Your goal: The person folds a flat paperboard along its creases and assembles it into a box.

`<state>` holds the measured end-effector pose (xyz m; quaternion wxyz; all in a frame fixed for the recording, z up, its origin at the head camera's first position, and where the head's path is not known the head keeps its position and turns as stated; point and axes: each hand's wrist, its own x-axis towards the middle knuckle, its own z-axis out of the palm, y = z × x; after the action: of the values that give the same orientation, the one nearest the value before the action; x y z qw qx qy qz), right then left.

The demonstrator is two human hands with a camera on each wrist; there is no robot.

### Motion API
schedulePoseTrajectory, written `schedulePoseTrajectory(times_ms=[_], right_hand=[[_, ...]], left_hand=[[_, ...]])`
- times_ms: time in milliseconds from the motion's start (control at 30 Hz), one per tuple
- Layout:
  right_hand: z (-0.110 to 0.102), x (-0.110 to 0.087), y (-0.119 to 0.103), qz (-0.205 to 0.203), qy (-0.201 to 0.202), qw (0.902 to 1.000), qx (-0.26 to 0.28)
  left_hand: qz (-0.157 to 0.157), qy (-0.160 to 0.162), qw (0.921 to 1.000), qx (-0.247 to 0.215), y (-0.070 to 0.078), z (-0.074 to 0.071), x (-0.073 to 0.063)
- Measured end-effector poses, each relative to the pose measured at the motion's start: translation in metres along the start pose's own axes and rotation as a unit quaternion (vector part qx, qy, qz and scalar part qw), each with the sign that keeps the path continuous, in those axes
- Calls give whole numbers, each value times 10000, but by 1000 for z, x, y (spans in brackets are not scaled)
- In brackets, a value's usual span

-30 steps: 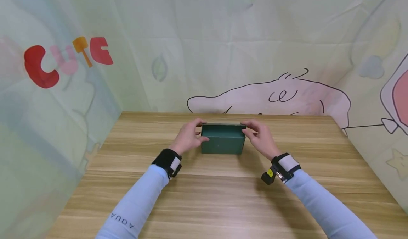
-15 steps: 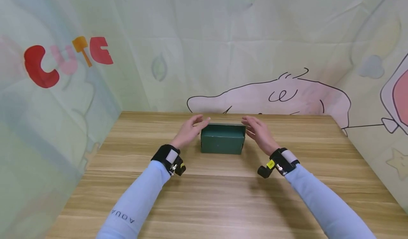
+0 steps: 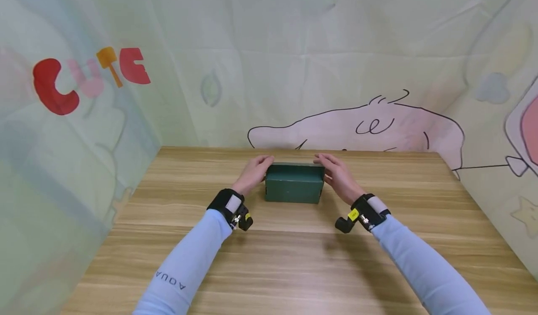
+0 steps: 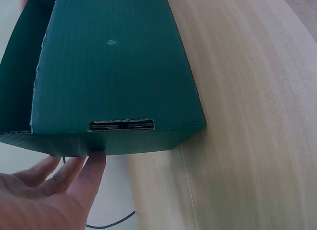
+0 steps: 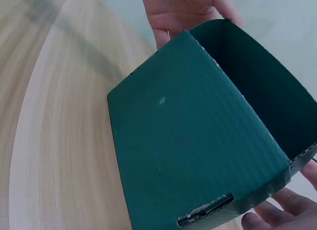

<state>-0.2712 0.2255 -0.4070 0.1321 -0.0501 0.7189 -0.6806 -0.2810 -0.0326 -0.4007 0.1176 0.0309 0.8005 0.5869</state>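
A dark green corrugated cardboard box (image 3: 293, 191) sits on the table, its top uncovered and its back panel (image 3: 296, 165) standing higher than the front. My left hand (image 3: 254, 171) is at the box's left end, fingertips by the back corner. In the left wrist view, the extended fingers (image 4: 89, 178) meet the end wall, below a torn slot (image 4: 122, 125). My right hand (image 3: 338, 177) lies along the opposite end, fingers reaching over the back right corner. Fingers of the right hand (image 5: 287, 210) show under that end in the right wrist view.
The wood-grain table (image 3: 286, 268) reaches back to a printed cloth wall (image 3: 277, 72). Another cloth wall with red and orange letters (image 3: 54, 88) rises at the left. Both wrists wear black straps with small cameras (image 3: 344, 224).
A second ago fingers and thumbs were spread around the box ends. The left thumb has lifted off the front and joined the fingers at the back corner; both hands closed in slightly. The box stays put.
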Motion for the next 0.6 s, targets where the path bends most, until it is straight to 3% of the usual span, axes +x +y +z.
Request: schedulePoseTrajectory(times_ms=[233,600], right_hand=[[-1,0,3,-215,153,9996,-110],[-3,-2,9,-322,123,9983,-476]], left_hand=[[-5,-47,10000,2,-5,0,0],[66,-388,9991,-126,-11,-2,-1]])
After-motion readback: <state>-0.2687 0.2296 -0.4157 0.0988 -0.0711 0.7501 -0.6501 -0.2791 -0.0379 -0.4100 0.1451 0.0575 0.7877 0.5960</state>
